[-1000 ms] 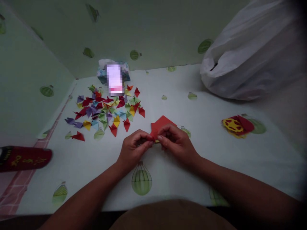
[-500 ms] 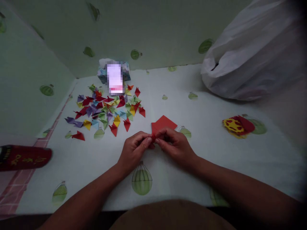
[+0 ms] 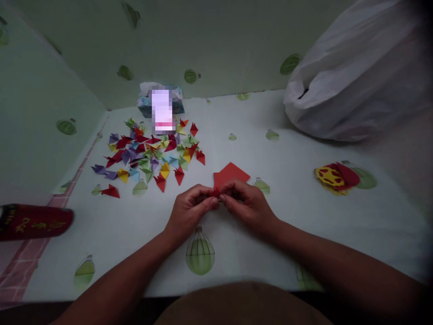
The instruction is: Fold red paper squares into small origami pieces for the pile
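Between my fingertips is a small piece of folded red paper (image 3: 216,191), mostly covered by the fingers, so its exact shape is hidden. My left hand (image 3: 194,205) pinches it from the left with thumb and fingers. From the other side my right hand (image 3: 248,203) pinches it too, the two thumbs almost meeting. Just beyond the hands lie flat red paper squares (image 3: 233,174). To the left, a spread of folded paper cranes (image 3: 145,151) in red, purple, green, yellow and blue covers part of the cloth.
A lit phone (image 3: 163,110) leans on a tissue box (image 3: 144,106) behind the cranes. At the left edge lies a dark red cylindrical container (image 3: 37,222). A white plastic bag (image 3: 338,104) stands at the back right, with a red and yellow cut-out item (image 3: 333,177) in front of it.
My left thumb has shifted slightly to the right, closer to the right thumb. Both hands stay in the same place on the folded red paper.
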A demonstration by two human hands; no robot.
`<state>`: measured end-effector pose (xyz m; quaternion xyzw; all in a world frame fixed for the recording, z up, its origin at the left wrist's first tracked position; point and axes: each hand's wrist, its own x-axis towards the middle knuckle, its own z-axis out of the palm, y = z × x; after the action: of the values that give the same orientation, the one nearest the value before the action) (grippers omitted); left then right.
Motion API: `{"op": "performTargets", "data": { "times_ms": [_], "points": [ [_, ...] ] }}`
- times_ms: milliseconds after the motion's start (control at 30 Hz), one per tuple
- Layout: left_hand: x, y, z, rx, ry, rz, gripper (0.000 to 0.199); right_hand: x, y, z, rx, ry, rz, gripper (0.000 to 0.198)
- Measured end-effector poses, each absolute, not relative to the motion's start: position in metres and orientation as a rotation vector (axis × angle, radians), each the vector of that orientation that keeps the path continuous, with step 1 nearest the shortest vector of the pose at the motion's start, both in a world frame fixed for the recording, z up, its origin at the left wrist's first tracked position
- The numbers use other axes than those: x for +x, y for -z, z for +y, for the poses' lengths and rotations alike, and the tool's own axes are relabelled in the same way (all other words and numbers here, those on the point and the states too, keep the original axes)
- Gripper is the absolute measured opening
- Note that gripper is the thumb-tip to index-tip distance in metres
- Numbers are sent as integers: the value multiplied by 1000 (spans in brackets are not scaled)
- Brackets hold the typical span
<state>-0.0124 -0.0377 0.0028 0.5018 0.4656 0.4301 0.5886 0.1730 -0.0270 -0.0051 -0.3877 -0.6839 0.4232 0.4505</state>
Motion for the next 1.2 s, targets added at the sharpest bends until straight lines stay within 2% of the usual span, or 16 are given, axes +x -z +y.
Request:
{"op": "performTargets", "data": {
  "times_ms": [100, 200, 433, 767, 967, 1200],
  "points": [
    [-13, -5, -37, 1196, -1014, 1086, 10, 174, 4, -27, -971, -1167, -1631, 8],
    [-15, -6, -36, 1220, -967, 1061, 17, 174, 5, -27, -991, -1226, -1590, 8],
    [-18, -5, -35, 1205, -849, 1001, 22, 175, 3, -27, -963, -1134, -1661, 11],
    [-15, -8, -35, 1248, -887, 1022, 21, 175, 3, -27, -942, -1034, -1751, 8],
    [-14, -7, -36, 1256, -872, 1070, 18, 174, 2, -28, -963, -884, -1799, 11],
    [-9, -9, -41, 1217, -912, 1116, 18, 174, 1, -29, -889, -535, -1924, 16]
  ]
}}
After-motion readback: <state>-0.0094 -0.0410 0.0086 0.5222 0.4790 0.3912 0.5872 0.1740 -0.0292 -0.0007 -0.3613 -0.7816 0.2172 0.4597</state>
